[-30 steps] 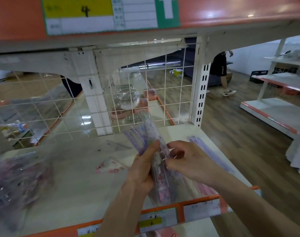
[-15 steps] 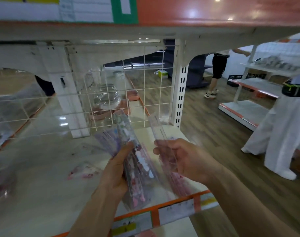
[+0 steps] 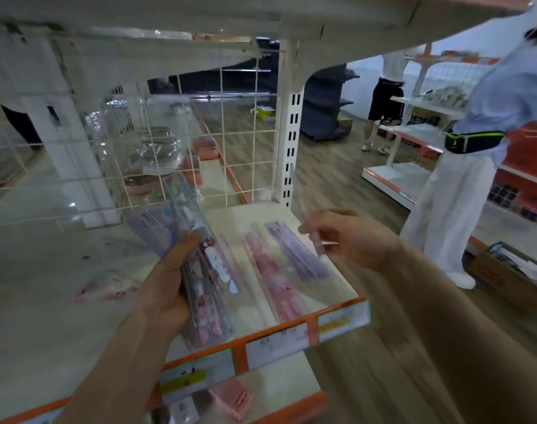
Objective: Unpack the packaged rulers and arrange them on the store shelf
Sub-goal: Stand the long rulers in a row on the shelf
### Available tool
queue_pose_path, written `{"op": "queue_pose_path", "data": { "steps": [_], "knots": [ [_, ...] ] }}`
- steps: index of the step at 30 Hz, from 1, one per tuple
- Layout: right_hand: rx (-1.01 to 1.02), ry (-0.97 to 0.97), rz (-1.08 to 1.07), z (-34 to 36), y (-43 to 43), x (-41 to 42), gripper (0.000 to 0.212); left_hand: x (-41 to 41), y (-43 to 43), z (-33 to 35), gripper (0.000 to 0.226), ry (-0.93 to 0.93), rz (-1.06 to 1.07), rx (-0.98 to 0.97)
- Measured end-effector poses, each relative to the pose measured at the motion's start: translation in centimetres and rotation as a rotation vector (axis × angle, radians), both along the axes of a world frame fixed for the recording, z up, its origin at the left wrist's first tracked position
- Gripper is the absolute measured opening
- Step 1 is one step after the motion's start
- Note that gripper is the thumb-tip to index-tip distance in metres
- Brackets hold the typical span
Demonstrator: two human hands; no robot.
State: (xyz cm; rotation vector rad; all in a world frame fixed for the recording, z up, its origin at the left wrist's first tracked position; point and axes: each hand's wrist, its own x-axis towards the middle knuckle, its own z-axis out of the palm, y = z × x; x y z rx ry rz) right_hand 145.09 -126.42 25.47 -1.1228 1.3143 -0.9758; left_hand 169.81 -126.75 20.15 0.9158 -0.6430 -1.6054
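Shelf point(image 3: 47, 301): white deck, right under your hands. Your left hand point(image 3: 166, 289) grips the bundle of packaged rulers point(image 3: 203, 270), thumb across its face, long axis pointing away from you and tipped up. Laid flat on the shelf between your hands are a pink ruler point(image 3: 270, 280) and a purple ruler point(image 3: 294, 252), side by side, long axes front to back. Your right hand point(image 3: 353, 237) pinches a clear strip point(image 3: 316, 240), near upright. Ruler or empty sleeve, can't tell, it's blurred. The right hand is nearer the row. The bare deck just right of the purple one looks like the next slot, same axis.
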Motion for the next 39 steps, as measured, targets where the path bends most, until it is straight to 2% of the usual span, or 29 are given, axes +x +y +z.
{"op": "queue_pose_path", "data": {
  "steps": [2,4,10,13,18,23,25,29,31,34,36,39],
  "knots": [
    [-0.031,0.257,-0.062,0.3,-0.5,-1.2,0.012,-0.1,0.0,0.0,0.02,-0.011,0.001,-0.003],
    [-0.05,0.48,-0.057,0.0,-0.9,-1.6,0.023,-0.1,-0.1,-0.1,0.022,-0.02,0.012,-0.003],
    [-0.129,0.985,0.007,-3.4,-1.8,-0.2,0.025,0.2,-0.6,-0.7,0.02,-0.016,0.001,0.002],
    [-0.131,1.143,0.038,-3.9,-1.8,0.3,0.024,0.5,-0.8,-1.1,0.015,0.027,-0.053,0.021],
    [-0.14,1.263,0.033,-4.6,-2.1,1.0,0.037,0.3,0.0,0.0,0.016,0.062,-0.045,0.032],
    [-0.213,1.44,0.001,-4.5,-1.9,1.8,0.045,0.3,0.9,1.2,0.017,-0.01,-0.041,0.114],
    [-0.238,1.493,0.023,-4.4,-2.1,1.9,0.042,0.1,0.8,1.2,0.013,-0.011,-0.027,0.135],
    [-0.186,1.468,0.095,-3.7,-1.9,2.5,0.038,0.1,0.8,1.2,0.008,0.022,0.003,0.115],
    [-0.266,1.41,0.058,-3.0,-1.3,3.7,0.042,0.2,0.7,1.1,0.008,0.021,0.008,0.108],
    [-0.426,0.999,0.024,-1.2,-0.3,6.7,0.031,0.1,0.6,1.0,0.011,0.022,-0.005,0.099],
    [-0.404,0.751,0.115,-0.2,0.2,8.9,0.019,0.2,0.4,0.7,0.018,0.022,-0.029,0.077],
    [-0.338,0.576,0.199,0.1,0.3,11.1,0.015,0.3,0.3,0.4,0.034,0.056,-0.082,0.037]
  ]
}}
